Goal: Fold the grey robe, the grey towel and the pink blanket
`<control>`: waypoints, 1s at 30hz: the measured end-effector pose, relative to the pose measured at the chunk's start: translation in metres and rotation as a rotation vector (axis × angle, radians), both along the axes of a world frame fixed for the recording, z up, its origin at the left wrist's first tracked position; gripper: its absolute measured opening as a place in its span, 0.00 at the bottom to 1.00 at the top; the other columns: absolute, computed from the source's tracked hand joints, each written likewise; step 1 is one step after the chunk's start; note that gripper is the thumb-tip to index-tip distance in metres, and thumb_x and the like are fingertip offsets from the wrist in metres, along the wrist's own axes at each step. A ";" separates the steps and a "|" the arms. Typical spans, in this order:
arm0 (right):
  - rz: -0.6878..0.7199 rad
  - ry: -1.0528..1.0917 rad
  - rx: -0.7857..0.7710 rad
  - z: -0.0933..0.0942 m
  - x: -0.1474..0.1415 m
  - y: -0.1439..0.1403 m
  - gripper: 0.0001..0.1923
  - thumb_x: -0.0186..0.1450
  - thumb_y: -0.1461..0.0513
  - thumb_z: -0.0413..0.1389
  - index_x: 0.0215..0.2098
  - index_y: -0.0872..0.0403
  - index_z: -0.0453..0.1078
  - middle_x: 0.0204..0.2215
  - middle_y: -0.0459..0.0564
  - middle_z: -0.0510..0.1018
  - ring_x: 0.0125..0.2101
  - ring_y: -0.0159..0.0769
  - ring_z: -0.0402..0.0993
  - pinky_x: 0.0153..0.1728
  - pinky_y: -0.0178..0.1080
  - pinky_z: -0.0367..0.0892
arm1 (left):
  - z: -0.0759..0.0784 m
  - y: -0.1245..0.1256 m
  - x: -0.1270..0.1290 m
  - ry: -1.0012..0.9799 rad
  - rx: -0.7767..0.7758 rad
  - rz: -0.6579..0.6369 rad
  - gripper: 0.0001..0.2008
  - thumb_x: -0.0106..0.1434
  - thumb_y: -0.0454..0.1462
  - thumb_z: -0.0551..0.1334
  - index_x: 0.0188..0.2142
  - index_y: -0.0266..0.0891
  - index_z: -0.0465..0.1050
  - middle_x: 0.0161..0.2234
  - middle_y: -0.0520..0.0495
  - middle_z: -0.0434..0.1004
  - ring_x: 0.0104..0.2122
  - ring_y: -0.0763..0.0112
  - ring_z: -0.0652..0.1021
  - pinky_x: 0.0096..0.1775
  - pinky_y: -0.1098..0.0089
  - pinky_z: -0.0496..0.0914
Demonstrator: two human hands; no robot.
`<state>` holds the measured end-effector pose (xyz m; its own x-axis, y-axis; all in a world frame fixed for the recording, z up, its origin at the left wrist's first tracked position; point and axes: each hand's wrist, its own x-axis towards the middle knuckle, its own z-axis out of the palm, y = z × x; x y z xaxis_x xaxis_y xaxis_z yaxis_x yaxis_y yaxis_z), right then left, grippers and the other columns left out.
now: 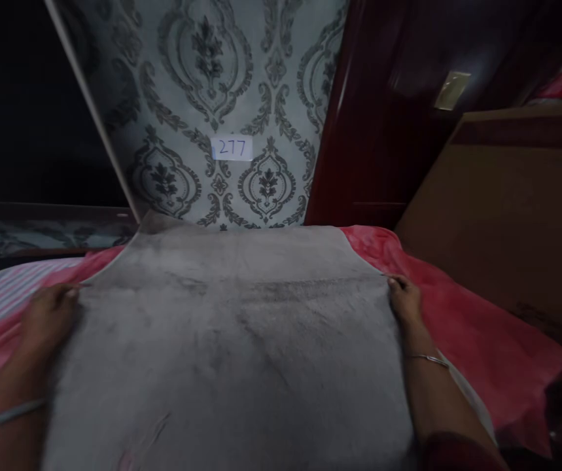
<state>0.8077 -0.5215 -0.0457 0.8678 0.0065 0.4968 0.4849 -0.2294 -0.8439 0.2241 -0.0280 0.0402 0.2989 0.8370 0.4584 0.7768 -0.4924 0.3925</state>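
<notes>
Here the left hand [52, 314] pinches one edge, the right hand [405, 297] the other, seemingly keeping the grey cloth [241, 360] taut between them, red cloth [467, 320] showing either side!

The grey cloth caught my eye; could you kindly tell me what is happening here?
A person is holding the grey cloth spread out, the left hand and right hand pinching opposite side edges. Red cloth shows on both sides of it, and a card reading 277 is on the patterned wallpaper.
</notes>
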 end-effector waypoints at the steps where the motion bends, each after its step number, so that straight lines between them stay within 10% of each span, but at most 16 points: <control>1: -0.017 0.002 -0.009 -0.001 0.001 0.000 0.16 0.52 0.52 0.54 0.30 0.54 0.77 0.31 0.54 0.81 0.34 0.44 0.73 0.41 0.44 0.68 | 0.007 -0.009 0.005 0.000 -0.057 0.019 0.13 0.60 0.42 0.49 0.33 0.39 0.69 0.33 0.40 0.75 0.38 0.53 0.75 0.43 0.56 0.72; 6: -0.090 0.029 -0.132 -0.009 0.007 -0.002 0.18 0.52 0.53 0.53 0.31 0.55 0.78 0.26 0.53 0.80 0.29 0.43 0.72 0.33 0.42 0.67 | 0.019 -0.026 0.016 0.030 -0.240 0.000 0.14 0.58 0.38 0.49 0.34 0.34 0.71 0.36 0.36 0.77 0.40 0.55 0.78 0.46 0.61 0.71; 19: -0.172 -0.305 -0.353 0.005 -0.007 -0.001 0.19 0.60 0.53 0.50 0.36 0.53 0.79 0.37 0.59 0.78 0.42 0.53 0.71 0.46 0.53 0.64 | 0.017 -0.032 0.013 0.229 0.108 0.008 0.22 0.65 0.41 0.48 0.43 0.28 0.76 0.50 0.30 0.73 0.50 0.49 0.73 0.53 0.53 0.67; 25: 0.218 -0.550 -0.529 0.026 -0.046 0.033 0.22 0.63 0.47 0.55 0.47 0.49 0.77 0.47 0.54 0.79 0.50 0.52 0.70 0.56 0.56 0.58 | 0.016 -0.053 0.047 0.230 0.184 -0.442 0.26 0.64 0.52 0.53 0.50 0.36 0.74 0.50 0.37 0.76 0.53 0.54 0.73 0.57 0.55 0.64; 30: 0.436 -0.526 -0.606 0.019 -0.055 0.049 0.21 0.63 0.45 0.55 0.45 0.47 0.79 0.44 0.52 0.81 0.48 0.51 0.72 0.55 0.57 0.58 | 0.001 -0.049 0.061 0.339 0.114 -0.541 0.26 0.63 0.52 0.53 0.50 0.38 0.76 0.48 0.38 0.78 0.52 0.51 0.74 0.54 0.52 0.65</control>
